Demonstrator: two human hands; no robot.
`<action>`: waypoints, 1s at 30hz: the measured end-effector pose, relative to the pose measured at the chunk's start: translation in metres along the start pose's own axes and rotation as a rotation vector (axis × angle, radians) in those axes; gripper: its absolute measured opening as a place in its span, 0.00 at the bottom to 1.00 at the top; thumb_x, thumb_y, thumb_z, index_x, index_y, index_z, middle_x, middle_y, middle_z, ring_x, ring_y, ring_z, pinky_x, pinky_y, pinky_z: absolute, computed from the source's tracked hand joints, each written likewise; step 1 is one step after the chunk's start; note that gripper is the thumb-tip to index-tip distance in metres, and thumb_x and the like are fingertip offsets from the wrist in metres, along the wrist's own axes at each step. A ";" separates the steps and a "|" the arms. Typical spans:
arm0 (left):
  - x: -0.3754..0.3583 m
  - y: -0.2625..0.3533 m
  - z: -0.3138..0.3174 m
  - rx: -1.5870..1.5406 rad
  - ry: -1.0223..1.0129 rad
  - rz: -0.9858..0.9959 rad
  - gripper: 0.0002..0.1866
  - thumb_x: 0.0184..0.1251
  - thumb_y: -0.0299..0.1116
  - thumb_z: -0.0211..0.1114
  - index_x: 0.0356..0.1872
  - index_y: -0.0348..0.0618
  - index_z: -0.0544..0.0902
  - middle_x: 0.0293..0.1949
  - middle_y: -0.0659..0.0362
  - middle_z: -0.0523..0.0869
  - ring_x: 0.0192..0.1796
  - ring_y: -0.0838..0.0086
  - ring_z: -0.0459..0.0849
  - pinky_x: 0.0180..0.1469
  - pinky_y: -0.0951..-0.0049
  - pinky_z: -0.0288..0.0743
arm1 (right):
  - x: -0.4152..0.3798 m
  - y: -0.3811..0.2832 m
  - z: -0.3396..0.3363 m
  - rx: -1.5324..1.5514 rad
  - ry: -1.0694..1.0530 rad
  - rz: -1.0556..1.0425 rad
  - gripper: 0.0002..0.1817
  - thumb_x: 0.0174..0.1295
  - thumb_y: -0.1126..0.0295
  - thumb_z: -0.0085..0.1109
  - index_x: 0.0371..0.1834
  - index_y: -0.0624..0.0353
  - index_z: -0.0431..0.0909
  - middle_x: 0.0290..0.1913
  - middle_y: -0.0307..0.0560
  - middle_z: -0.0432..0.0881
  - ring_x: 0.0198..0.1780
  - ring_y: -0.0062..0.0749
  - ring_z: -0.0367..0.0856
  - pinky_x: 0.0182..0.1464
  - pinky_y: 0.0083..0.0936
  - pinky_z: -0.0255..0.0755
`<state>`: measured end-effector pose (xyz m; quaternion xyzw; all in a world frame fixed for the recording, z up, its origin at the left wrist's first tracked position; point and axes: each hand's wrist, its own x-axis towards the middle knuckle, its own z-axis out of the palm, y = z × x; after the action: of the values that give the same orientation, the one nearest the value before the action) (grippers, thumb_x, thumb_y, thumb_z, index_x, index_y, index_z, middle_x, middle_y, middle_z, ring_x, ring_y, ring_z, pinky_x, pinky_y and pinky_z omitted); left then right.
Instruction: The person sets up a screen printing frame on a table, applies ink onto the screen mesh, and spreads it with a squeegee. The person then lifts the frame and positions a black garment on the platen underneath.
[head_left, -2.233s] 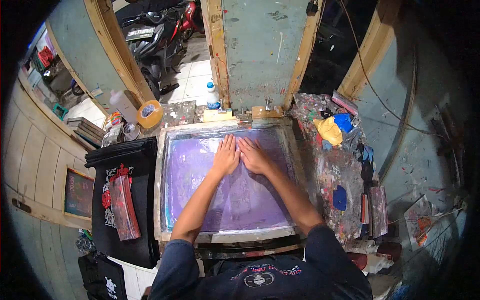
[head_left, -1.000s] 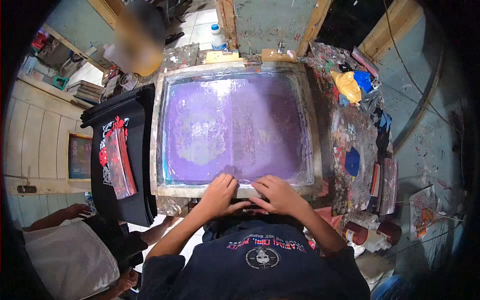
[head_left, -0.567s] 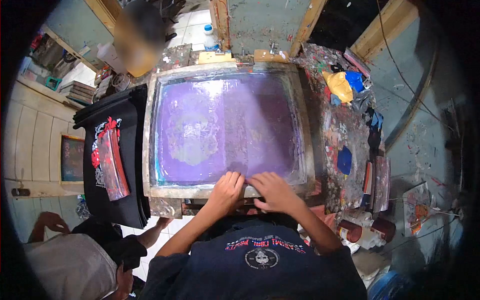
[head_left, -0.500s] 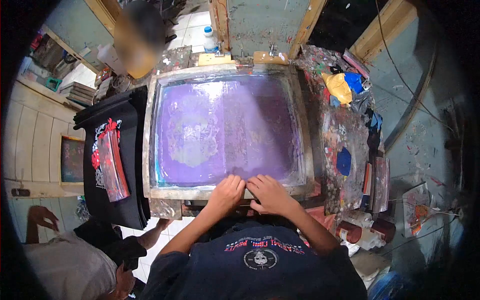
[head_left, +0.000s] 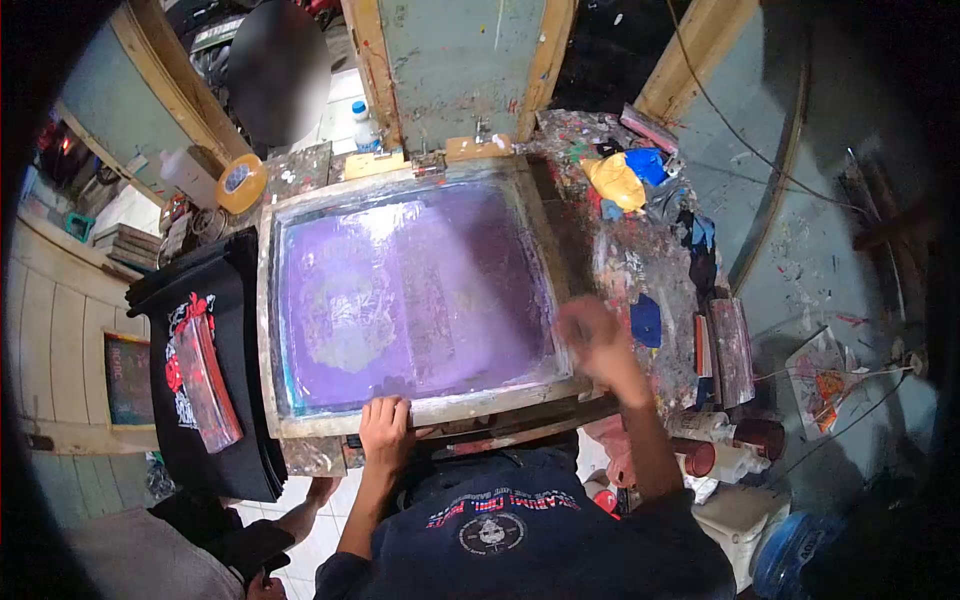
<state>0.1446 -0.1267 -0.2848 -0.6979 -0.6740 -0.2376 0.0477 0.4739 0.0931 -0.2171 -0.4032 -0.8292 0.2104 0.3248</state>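
A screen-printing frame with a purple mesh lies in front of me, a little tilted in view. Faint round artwork shows in the mesh's left half. My left hand grips the frame's front rim, its fingers curled over the wood. At the right edge of the frame, my right hand is raised and smeared by motion, so its fingers are unclear. Hinge clamps are at the frame's far side.
On the left, a squeegee rests on stacked black printed fabric. A paint-stained table at right bears rags and more squeegees. Another person is at lower left. Red-stained jars stand lower right.
Both hands were together at the front rim. My right hand has left it and swung right and up; my left hand stays on the rim. The camera view has shifted and turned.
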 end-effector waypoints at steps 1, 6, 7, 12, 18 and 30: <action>0.001 -0.004 0.004 0.010 0.035 0.033 0.33 0.39 0.53 0.83 0.43 0.42 0.83 0.43 0.55 0.85 0.45 0.57 0.82 0.48 0.56 0.75 | 0.023 0.028 -0.015 -0.088 0.085 0.017 0.14 0.62 0.63 0.73 0.42 0.62 0.85 0.44 0.56 0.86 0.46 0.56 0.85 0.51 0.44 0.78; 0.012 -0.002 -0.019 0.028 0.029 0.063 0.33 0.42 0.58 0.80 0.42 0.41 0.83 0.42 0.54 0.85 0.45 0.58 0.83 0.47 0.58 0.74 | 0.129 0.165 -0.046 -0.408 0.352 0.262 0.17 0.61 0.64 0.72 0.46 0.65 0.86 0.49 0.64 0.87 0.52 0.61 0.85 0.58 0.48 0.78; 0.015 0.001 -0.023 0.017 0.032 0.063 0.33 0.41 0.57 0.81 0.41 0.42 0.83 0.42 0.54 0.85 0.45 0.57 0.83 0.47 0.58 0.74 | 0.151 0.186 -0.047 -0.467 0.393 0.185 0.19 0.60 0.63 0.72 0.48 0.65 0.87 0.50 0.66 0.87 0.54 0.62 0.85 0.58 0.48 0.78; 0.018 0.005 -0.030 0.033 0.013 0.040 0.31 0.41 0.55 0.82 0.41 0.43 0.84 0.42 0.55 0.86 0.45 0.58 0.84 0.47 0.57 0.74 | 0.221 0.281 -0.051 -0.398 0.301 0.485 0.20 0.60 0.56 0.74 0.46 0.61 0.91 0.42 0.61 0.90 0.44 0.56 0.90 0.51 0.45 0.82; 0.009 -0.002 -0.018 0.025 -0.025 0.019 0.30 0.43 0.56 0.82 0.42 0.45 0.85 0.42 0.56 0.87 0.44 0.59 0.84 0.46 0.57 0.74 | 0.241 0.297 -0.051 -0.296 0.345 0.462 0.10 0.60 0.67 0.73 0.36 0.63 0.89 0.34 0.59 0.90 0.36 0.46 0.91 0.41 0.38 0.82; 0.000 -0.006 -0.011 0.016 -0.069 -0.023 0.31 0.47 0.63 0.77 0.41 0.47 0.86 0.41 0.56 0.85 0.44 0.57 0.83 0.46 0.55 0.72 | 0.379 0.253 -0.122 -0.153 0.590 0.428 0.09 0.62 0.65 0.71 0.33 0.59 0.91 0.35 0.59 0.91 0.39 0.50 0.92 0.44 0.42 0.81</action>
<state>0.1357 -0.1308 -0.2765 -0.6974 -0.6852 -0.2083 0.0271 0.5187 0.5575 -0.1462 -0.6339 -0.6102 0.0860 0.4674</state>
